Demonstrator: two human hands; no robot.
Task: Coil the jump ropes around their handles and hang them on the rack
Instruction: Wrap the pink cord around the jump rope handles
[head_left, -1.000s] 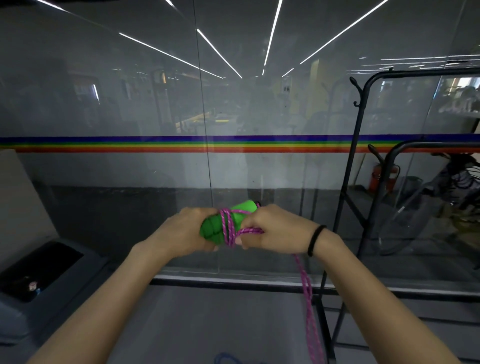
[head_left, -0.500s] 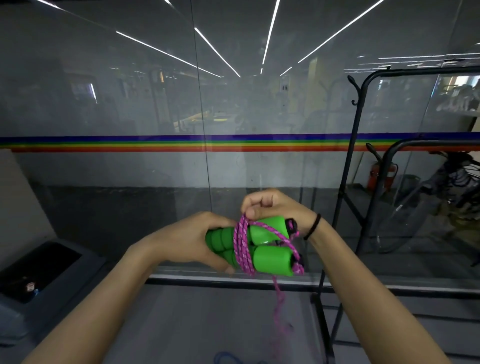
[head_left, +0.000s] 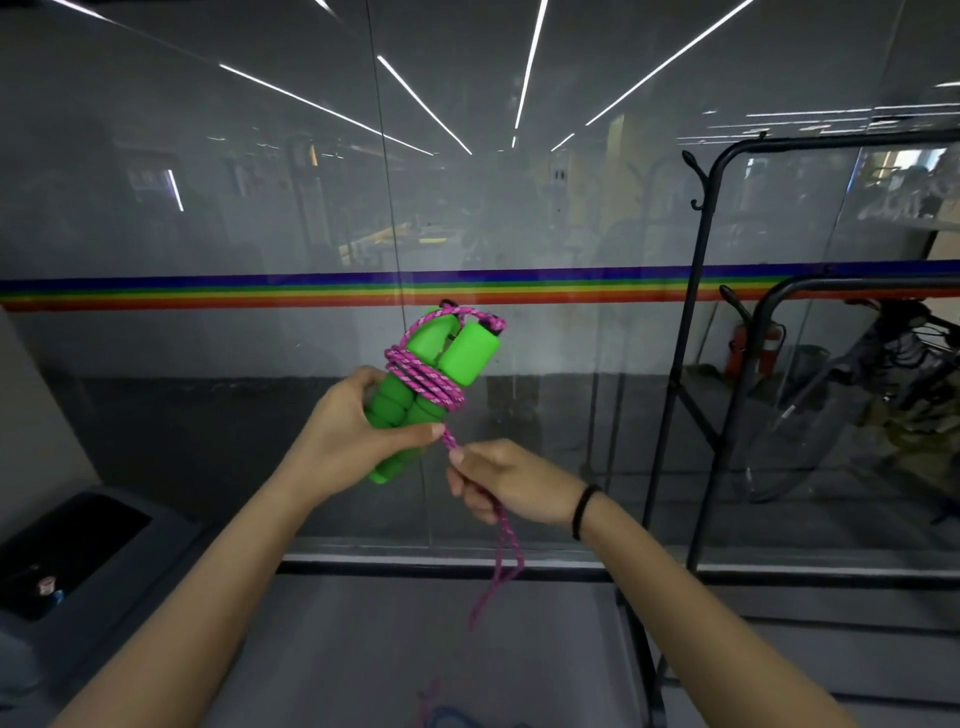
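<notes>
A glass wall (head_left: 260, 364) closed off everything ahead, just beyond both hands. The left hand (head_left: 353, 431), gripping the green handles (head_left: 431, 379), and the right hand (head_left: 509, 488) hung in open air before it, with free room below them down to the floor (head_left: 363, 649). On the right a black rack (head_left: 696, 312) stood near, its upright post and side hooks (head_left: 693, 166) barring that side; the space under its top bar lay open. A dark bin (head_left: 130, 561) filled the floor's left edge. The pink rope (head_left: 501, 561), pinched in the right hand, dangled beneath it.
</notes>
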